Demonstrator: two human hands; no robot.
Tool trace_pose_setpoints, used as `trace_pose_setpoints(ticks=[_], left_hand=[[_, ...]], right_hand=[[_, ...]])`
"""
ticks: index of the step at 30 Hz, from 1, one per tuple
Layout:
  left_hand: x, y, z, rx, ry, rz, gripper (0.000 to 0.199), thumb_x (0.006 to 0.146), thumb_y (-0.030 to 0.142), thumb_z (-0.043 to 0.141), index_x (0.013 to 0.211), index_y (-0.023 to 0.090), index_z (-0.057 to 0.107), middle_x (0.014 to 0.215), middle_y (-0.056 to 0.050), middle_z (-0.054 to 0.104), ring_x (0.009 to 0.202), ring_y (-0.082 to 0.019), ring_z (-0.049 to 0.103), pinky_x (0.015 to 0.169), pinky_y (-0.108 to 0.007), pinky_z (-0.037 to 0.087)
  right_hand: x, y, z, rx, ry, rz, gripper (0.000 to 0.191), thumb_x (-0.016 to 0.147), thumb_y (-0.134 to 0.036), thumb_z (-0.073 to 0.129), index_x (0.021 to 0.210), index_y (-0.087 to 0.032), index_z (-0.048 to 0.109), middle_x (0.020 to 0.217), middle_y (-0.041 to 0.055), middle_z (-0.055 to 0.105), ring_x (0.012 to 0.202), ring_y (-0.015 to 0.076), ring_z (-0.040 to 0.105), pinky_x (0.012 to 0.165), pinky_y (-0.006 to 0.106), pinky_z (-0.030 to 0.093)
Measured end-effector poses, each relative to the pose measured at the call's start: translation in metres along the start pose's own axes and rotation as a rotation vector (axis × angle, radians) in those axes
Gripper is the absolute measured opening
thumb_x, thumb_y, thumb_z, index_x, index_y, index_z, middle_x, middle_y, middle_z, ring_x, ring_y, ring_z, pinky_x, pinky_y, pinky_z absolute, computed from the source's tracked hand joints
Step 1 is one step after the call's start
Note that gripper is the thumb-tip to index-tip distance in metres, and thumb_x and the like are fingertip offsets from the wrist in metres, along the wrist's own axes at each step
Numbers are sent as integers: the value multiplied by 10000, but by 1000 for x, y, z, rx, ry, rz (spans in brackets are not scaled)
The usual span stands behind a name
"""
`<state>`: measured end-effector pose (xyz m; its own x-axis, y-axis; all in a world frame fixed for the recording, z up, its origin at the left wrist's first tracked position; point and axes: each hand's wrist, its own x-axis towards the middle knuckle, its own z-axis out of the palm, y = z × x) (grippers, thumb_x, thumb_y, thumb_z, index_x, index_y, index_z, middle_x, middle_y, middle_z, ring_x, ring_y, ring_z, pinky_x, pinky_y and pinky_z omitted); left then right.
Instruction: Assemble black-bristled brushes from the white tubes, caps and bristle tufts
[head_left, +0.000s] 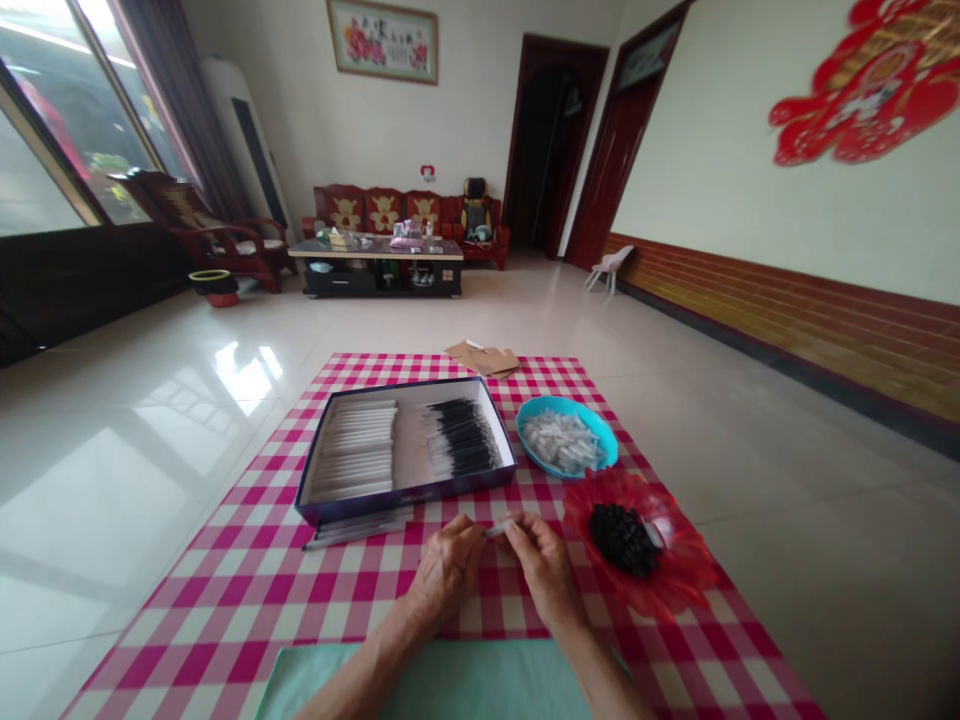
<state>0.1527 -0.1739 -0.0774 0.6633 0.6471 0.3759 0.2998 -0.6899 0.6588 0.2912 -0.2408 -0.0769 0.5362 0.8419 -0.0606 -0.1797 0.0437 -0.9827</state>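
Observation:
Over the checked tablecloth, my left hand and my right hand come close together, fingers pinched. Between the fingertips is a small translucent tube, gripped at both ends; its finer detail is too small to make out. Just beyond my hands, a shallow dark-blue box holds rows of white tubes on the left and a pile of thin black sticks with clear ends on the right. Several thin grey tubes lie along the box's near side.
Right of the box stands a blue bowl of small clear pieces. A red fluted dish with small black pieces is nearer my right hand. Brown cardboard lies at the table's far edge. A green cloth lies under my forearms.

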Motion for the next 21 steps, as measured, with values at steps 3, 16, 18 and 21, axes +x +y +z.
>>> trace_pose_setpoints(ticks=[3, 16, 18, 21], left_hand=[[-1, 3, 1, 15, 10, -10, 325, 947, 211, 304, 707, 169, 520, 708, -17, 484, 590, -96, 498, 548, -192, 364], [-7, -3, 10, 195, 23, 48, 258, 901, 86, 295, 758, 184, 486, 745, -23, 478, 654, -134, 475, 616, -234, 393], [-8, -3, 11, 219, 25, 63, 255, 891, 72, 299, 771, 183, 494, 752, -28, 482, 670, -144, 475, 627, -243, 402], [-7, -4, 14, 241, 37, 87, 263, 890, 63, 297, 782, 181, 506, 755, -31, 484, 672, -150, 469, 629, -247, 410]], right_hand=[[0, 0, 1, 2, 14, 5, 350, 659, -483, 730, 829, -187, 651, 702, 23, 689, 684, 213, 656, 668, 337, 524], [0, -2, 2, 1, 17, 31, 347, 667, -479, 723, 823, -178, 649, 723, 44, 701, 690, 219, 660, 674, 344, 523], [0, -1, 2, -5, 15, 30, 330, 685, -467, 712, 826, -177, 645, 737, 49, 701, 701, 222, 660, 677, 344, 522], [1, 2, 1, -15, 15, 18, 318, 702, -463, 698, 828, -177, 640, 743, 46, 697, 707, 223, 657, 673, 339, 520]])
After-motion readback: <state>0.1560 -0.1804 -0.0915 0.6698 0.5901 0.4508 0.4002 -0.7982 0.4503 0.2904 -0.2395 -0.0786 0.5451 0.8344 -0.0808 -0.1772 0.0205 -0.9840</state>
